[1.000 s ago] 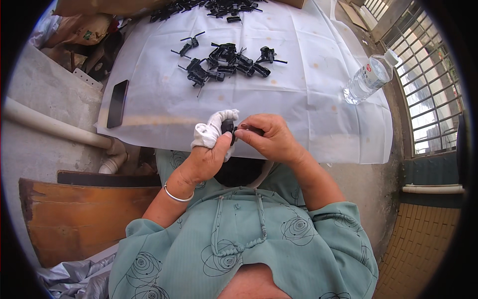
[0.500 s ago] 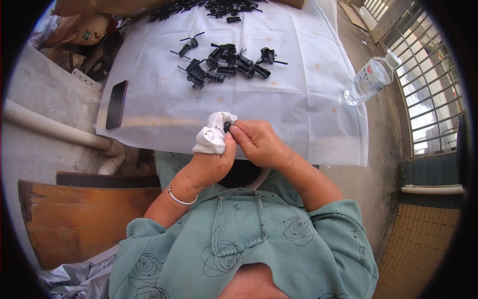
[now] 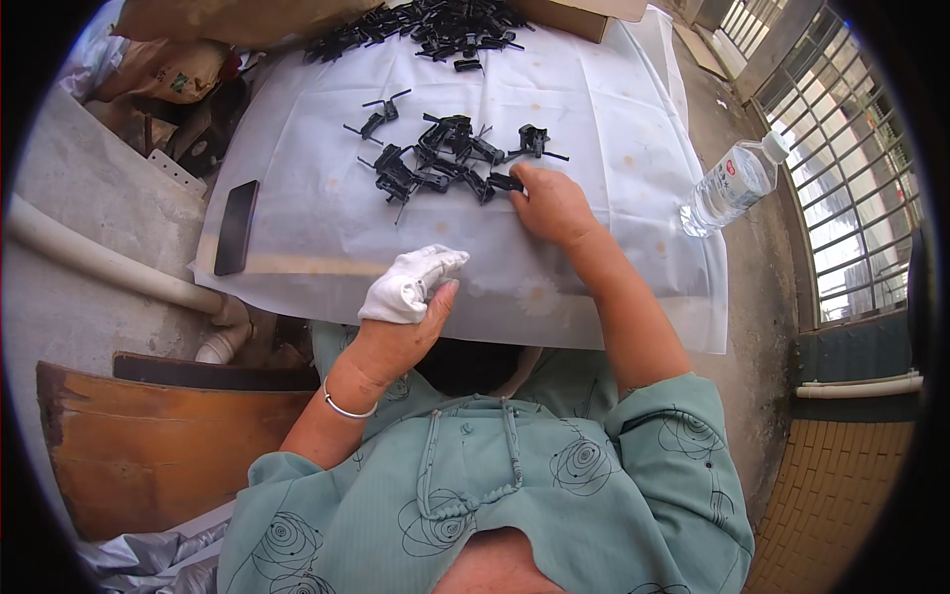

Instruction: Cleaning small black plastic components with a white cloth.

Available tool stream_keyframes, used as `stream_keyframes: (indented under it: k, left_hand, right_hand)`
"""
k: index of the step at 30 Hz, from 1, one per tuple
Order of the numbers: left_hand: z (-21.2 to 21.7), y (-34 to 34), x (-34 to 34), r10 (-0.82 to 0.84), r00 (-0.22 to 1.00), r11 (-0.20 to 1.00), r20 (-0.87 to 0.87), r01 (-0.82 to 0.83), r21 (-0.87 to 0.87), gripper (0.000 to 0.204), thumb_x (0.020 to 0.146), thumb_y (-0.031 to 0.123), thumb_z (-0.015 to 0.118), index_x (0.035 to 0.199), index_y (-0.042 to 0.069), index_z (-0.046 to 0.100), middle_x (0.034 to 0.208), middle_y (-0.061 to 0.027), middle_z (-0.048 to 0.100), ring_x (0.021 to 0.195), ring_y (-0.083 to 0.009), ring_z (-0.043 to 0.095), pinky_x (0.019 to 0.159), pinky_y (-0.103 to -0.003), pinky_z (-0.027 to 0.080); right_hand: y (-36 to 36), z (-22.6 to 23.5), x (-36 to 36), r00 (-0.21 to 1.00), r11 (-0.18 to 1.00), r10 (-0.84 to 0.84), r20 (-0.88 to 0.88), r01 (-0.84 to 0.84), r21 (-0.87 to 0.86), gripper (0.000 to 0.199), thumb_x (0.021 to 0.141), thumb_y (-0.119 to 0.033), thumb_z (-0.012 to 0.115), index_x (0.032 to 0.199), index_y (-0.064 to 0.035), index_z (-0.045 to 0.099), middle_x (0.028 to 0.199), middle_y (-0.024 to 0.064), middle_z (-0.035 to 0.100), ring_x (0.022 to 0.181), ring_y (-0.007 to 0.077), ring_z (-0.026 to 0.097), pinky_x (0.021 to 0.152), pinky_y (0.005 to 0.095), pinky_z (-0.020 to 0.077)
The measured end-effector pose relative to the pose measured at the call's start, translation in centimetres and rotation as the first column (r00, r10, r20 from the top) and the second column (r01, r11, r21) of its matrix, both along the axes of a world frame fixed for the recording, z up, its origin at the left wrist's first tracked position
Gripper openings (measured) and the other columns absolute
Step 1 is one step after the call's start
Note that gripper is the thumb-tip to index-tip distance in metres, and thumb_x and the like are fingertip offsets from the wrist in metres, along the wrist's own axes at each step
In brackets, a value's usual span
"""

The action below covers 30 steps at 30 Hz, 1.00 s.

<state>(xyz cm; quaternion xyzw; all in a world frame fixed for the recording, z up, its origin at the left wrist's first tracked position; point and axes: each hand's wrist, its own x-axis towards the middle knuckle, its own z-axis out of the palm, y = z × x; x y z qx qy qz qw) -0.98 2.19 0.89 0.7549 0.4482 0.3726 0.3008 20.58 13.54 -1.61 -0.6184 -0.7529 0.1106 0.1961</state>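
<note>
Black plastic parts [image 3: 396, 178] lie in a loose cluster on the white plastic sheet [image 3: 633, 272] over the table, just ahead of the person. From the left, a pale pipe [image 3: 119, 260] runs along the wall above a brown wooden board [image 3: 168, 441], and a dark phone [image 3: 237, 228] lies near the table's left edge. Next comes the left hand [image 3: 424, 315], its fingers wrapped in white cloth [image 3: 391, 294] and curled, its bare thumb standing slightly apart from them; no part shows between, though the inside of the palm is hidden. Half a second ago both hands met here around a small black piece; now they are well apart and that piece no longer shows between them, which means the two-handed handling has broken off and the right hand alone is at work. Beyond the cluster, a larger black heap [image 3: 450, 30] sits at the far end. The right hand [image 3: 552, 206] reaches to the cluster's near right side, where thumb and forefinger appear to pinch the end of one black part [image 3: 504, 182]; whether it is being set down or picked up, I cannot tell. Farther right, a clear water bottle [image 3: 730, 186] stands tilted in view near the table's edge, before a barred window [image 3: 856, 188].
</note>
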Motion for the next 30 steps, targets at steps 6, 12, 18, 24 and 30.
stream_keyframes:
  k: [6,12,18,24,30]
  left_hand:
    - [0.5,1.6,-0.4,0.025,1.000,0.956,0.016,-0.028,0.291,0.028,0.077,-0.003,0.057,0.104,0.002,0.061,0.104,-0.0155,0.060,0.099,-0.0296,0.057,0.084,-0.033,0.047]
    - [1.7,0.7,0.2,-0.223,0.975,0.962,0.026,0.224,-0.157,0.036,0.080,-0.005,0.056,0.115,0.000,0.050,0.107,-0.0121,0.058,0.091,-0.0183,0.057,0.081,-0.026,0.044]
    - [0.4,0.0,0.1,0.072,0.946,0.896,0.316,0.078,-0.437,0.030,0.088,0.007,0.052,0.117,0.001,0.048,0.094,-0.0066,0.059,0.081,-0.0110,0.057,0.069,-0.024,0.048]
    - [0.7,-0.6,0.6,0.118,0.772,0.859,0.624,0.235,-0.454,0.028,0.089,0.006,0.051,0.116,-0.002,0.047,0.091,-0.0035,0.056,0.072,-0.0051,0.053,0.059,-0.020,0.046]
    - [0.6,-1.0,0.5,0.152,0.869,0.884,0.471,0.094,-0.458,0.030,0.084,0.000,0.053,0.114,-0.001,0.048,0.091,-0.0052,0.056,0.072,-0.0047,0.053,0.058,-0.020,0.046]
  right_hand:
    - [-5.8,1.5,-1.2,0.949,0.944,0.315,0.012,-0.314,0.098,0.022,0.077,-0.012,0.058,0.096,-0.0047,0.049,0.080,0.0149,0.059,0.074,0.0338,0.058,0.062,0.0418,0.0455]
    - [-9.5,4.5,-2.1,0.811,0.846,0.511,-0.285,-0.534,-0.003,0.023,0.075,-0.009,0.059,0.095,-0.0024,0.051,0.068,0.0129,0.054,0.061,0.0313,0.054,0.055,0.0380,0.0423]
    - [-11.5,4.6,-4.1,0.734,0.874,0.486,-0.474,-0.424,0.238,0.026,0.070,-0.005,0.068,0.092,-0.0037,0.055,0.059,0.0058,0.045,0.049,0.0168,0.045,0.047,0.0287,0.0380]
    - [-10.6,3.3,-5.7,0.679,0.939,0.316,-0.662,-0.125,0.320,0.016,0.077,-0.008,0.068,0.075,-0.0038,0.053,0.056,0.0028,0.045,0.048,0.0094,0.038,0.046,0.0215,0.0324]
    - [-10.6,3.1,-4.8,0.642,0.936,0.311,-0.701,-0.335,0.108,0.021,0.088,-0.015,0.055,0.073,-0.0003,0.052,0.057,0.0059,0.047,0.052,0.0138,0.042,0.051,0.0278,0.0374]
